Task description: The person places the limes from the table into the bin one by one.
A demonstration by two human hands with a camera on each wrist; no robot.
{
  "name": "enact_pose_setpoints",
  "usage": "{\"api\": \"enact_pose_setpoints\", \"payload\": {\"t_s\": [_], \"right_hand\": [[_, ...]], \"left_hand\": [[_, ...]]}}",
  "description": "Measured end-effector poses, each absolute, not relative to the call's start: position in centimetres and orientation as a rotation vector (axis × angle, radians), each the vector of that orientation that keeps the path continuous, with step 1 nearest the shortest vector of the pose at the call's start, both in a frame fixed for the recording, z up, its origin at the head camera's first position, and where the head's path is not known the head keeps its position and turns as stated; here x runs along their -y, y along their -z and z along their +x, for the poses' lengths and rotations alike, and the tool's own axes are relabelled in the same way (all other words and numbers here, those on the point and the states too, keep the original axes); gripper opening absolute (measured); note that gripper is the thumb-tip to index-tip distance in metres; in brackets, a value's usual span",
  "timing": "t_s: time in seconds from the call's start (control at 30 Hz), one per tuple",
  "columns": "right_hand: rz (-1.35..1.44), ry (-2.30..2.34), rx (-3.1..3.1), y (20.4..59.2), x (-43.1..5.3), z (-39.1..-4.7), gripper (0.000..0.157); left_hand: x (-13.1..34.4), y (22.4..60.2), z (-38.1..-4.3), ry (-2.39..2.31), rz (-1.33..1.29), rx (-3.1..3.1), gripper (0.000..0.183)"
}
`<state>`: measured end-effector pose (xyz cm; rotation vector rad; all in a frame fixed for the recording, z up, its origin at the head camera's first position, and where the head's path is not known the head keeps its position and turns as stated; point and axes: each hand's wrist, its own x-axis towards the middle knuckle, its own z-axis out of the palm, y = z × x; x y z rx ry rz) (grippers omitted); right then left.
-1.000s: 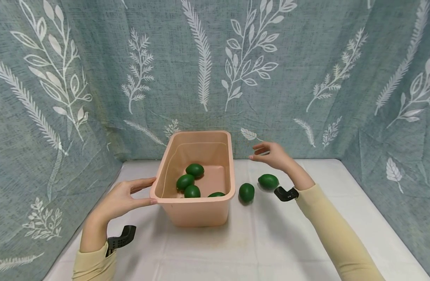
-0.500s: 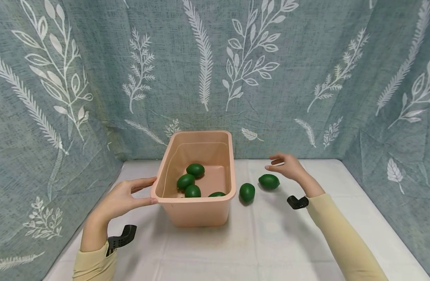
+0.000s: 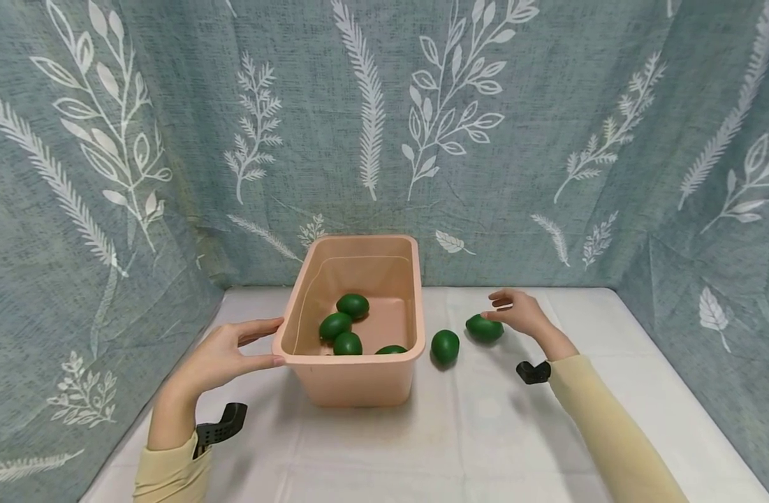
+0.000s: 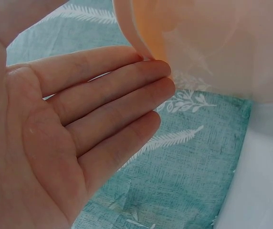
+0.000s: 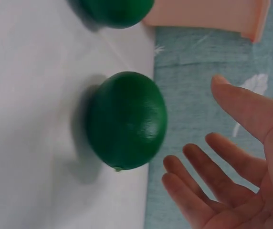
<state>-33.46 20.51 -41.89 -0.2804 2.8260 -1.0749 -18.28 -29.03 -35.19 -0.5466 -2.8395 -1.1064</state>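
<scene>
My left hand (image 3: 217, 356) touches the left rim of a pinkish-orange plastic bin (image 3: 359, 384) at its near corner. In the left wrist view, this hand's fingers (image 4: 108, 129) extend straight, fingertips against the bin's wall (image 4: 222, 47). Several green limes lie inside; one lime (image 3: 353, 305) is farthest back, another (image 3: 392, 349) partly hidden by the front rim. Two more limes are on the white cloth to the right. Over the farther one (image 3: 481, 330) hovers my right hand (image 3: 519, 312), thumb and fingers spread, palm bare in the right wrist view, that lime (image 5: 127, 121) just beyond the fingertips.
The nearer loose lime (image 3: 445, 347) sits between the bin and the right hand. A white cloth (image 3: 371, 454) covers the table. Blue-green leaf-patterned fabric (image 3: 334, 140) hangs behind and along both sides.
My right hand has moved right and down, from near the back edge to just over the farther loose lime. The left hand and the bin hold their places.
</scene>
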Motion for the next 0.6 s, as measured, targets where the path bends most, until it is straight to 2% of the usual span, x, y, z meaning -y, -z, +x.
{"api": "enact_pose_setpoints", "payload": {"t_s": [0.6], "right_hand": [[-0.284, 1.068, -2.797, 45.3, -20.4, -34.0, 0.064]], "left_hand": [[29.1, 35.2, -18.3, 1.101, -0.558, 2.84, 0.065]]}}
